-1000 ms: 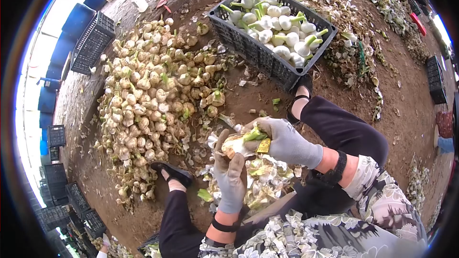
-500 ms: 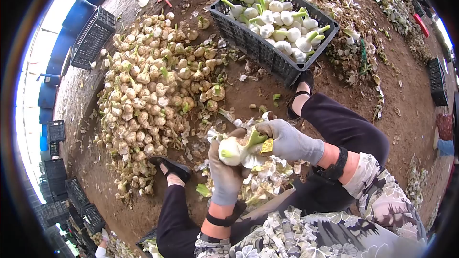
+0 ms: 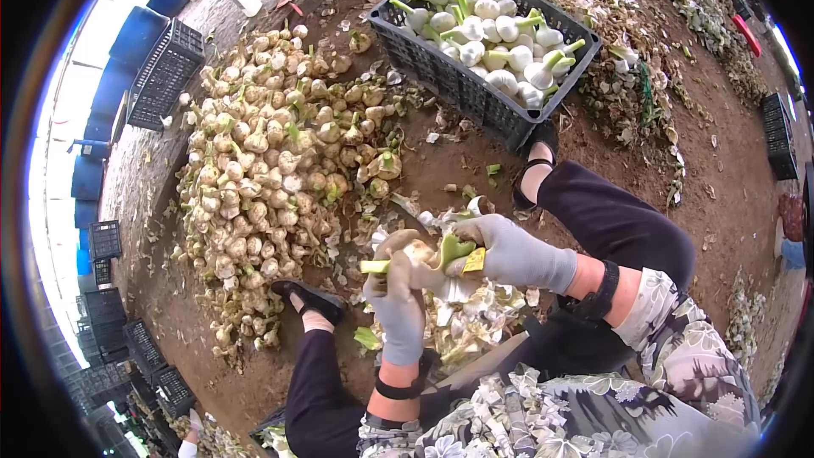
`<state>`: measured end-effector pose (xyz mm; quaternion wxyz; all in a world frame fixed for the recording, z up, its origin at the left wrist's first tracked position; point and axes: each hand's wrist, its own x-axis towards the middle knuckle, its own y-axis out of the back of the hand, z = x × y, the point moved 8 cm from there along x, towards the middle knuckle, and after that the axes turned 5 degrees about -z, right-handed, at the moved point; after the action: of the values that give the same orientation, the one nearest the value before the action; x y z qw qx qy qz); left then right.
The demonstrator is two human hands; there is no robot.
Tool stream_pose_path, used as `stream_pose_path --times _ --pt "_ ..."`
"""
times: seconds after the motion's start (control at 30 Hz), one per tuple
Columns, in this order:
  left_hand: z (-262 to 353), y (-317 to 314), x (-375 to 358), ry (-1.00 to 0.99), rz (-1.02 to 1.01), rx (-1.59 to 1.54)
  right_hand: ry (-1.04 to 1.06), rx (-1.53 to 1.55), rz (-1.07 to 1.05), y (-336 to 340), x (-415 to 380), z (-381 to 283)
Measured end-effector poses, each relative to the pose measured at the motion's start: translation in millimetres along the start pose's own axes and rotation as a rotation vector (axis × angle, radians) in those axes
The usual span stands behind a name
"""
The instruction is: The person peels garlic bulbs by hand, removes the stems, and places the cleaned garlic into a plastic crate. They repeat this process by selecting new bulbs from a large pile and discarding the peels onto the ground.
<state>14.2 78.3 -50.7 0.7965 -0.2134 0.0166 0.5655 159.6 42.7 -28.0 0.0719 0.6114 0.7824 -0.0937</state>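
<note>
My left hand (image 3: 398, 301), in a pale grey glove, grips a garlic bulb (image 3: 418, 251) in front of my lap. Its cut green stem (image 3: 374, 266) points left, and my fingers hide most of the bulb. My gloved right hand (image 3: 506, 253) is closed on a strip of green and white garlic skin (image 3: 455, 252) at the bulb's right side. A small yellow piece (image 3: 475, 260) shows at the right fingers; what it belongs to I cannot make out. Below both hands lies a heap of peeled skins (image 3: 475, 318).
A large pile of untrimmed garlic (image 3: 263, 170) covers the ground ahead to the left. Beyond my right foot stands a black crate (image 3: 449, 76) holding white trimmed bulbs. More crates (image 3: 165, 72) line the left edge. Husk litter (image 3: 623, 76) lies right of the full crate.
My left hand has turned the bulb, so its stem now points left instead of toward me. The green skin in my right hand stands further out from the bulb.
</note>
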Motion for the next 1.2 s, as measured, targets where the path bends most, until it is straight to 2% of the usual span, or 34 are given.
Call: stream_pose_path --times 0.07,0.13,0.2,0.27,0.33,0.4,0.43,0.47,0.5,0.53,0.57,0.6,0.63,0.67,0.7,0.73,0.83,0.93,0.97,1.0,1.07,1.2 --pt "-5.4 5.8 2.7 0.016 -0.02 -0.121 -0.082 0.196 -0.034 1.2 -0.9 16.9" --pt "7.4 -9.0 3.0 -0.093 -0.244 -0.076 -0.057 0.177 -0.06 -0.3 -1.0 4.9" --pt "3.3 -4.7 1.8 -0.037 -0.266 -0.026 0.056 0.167 -0.115 -2.5 -1.9 -6.4" --pt "-14.2 -11.2 0.3 0.145 -0.441 -0.675 -0.015 0.194 -0.168 -2.2 -4.2 7.2" --pt "-29.0 0.7 -1.3 0.351 -0.292 -1.008 -0.007 0.195 -0.2 -0.1 -8.0 12.1" --pt "-14.5 -4.0 5.5 0.339 -0.492 -1.159 0.068 0.14 -0.215 -1.0 -11.4 9.6" --pt "-3.7 3.7 14.8 0.093 -0.469 -0.959 0.027 0.104 -0.351 -14.0 -12.2 12.5" --pt "-2.0 11.4 20.0 0.034 -0.409 -0.857 -0.013 0.065 -0.484 -26.5 -15.0 15.5" --pt "3.3 20.4 21.6 -0.068 -0.283 -0.545 -0.069 -0.138 -0.572 -38.8 -17.4 17.6" --pt "13.9 18.8 18.2 -0.095 -0.272 -0.416 -0.126 -0.343 -0.655 -50.8 -22.7 21.2" --pt "24.5 17.2 14.9 -0.119 -0.258 -0.286 -0.054 -0.517 -0.566 -51.8 -25.0 34.5" --pt "23.8 15.8 12.6 -0.116 -0.262 -0.286 0.016 -0.689 -0.47 -51.3 -22.9 33.4" --pt "24.9 19.4 9.6 -0.171 -0.178 -0.122 0.012 -0.687 -0.466 -51.4 -23.2 35.4" --pt "27.1 22.1 5.7 -0.226 -0.094 0.04 0.121 -0.712 -0.293 -42.4 -18.4 23.2" --pt "26.9 18.4 2.7 -0.219 -0.094 0.092 0.23 -0.735 -0.118 -33.1 -14.7 2.4" --pt "23.6 17.6 2.1 -0.219 -0.098 0.089 0.227 -0.738 -0.114 -32.2 -11.9 -5.0" --pt "41.8 -2.9 -4.5 -0.446 -0.15 0.587 0.405 -0.527 0.174 -15.1 -14.5 -45.5" --pt "47.8 -19.9 -10.5 -0.532 -0.144 0.683 0.312 -0.581 0.196 -9.2 -14.1 -50.5" --pt "49.0 -25.3 -11.0 -0.543 -0.156 0.703 0.396 -0.601 0.244 -9.3 -15.3 -50.9" --pt "47.2 -27.7 -11.4 -0.543 -0.158 0.702 0.396 -0.602 0.245 -8.3 -15.6 -48.9" --pt "41.8 -33.2 -12.8 -0.549 -0.165 0.773 0.389 -0.755 0.199 -12.7 -15.8 -45.9" --pt "30.1 -34.0 -12.8 -0.531 -0.194 0.819 0.291 -0.833 0.14 -15.4 -14.6 -34.6"
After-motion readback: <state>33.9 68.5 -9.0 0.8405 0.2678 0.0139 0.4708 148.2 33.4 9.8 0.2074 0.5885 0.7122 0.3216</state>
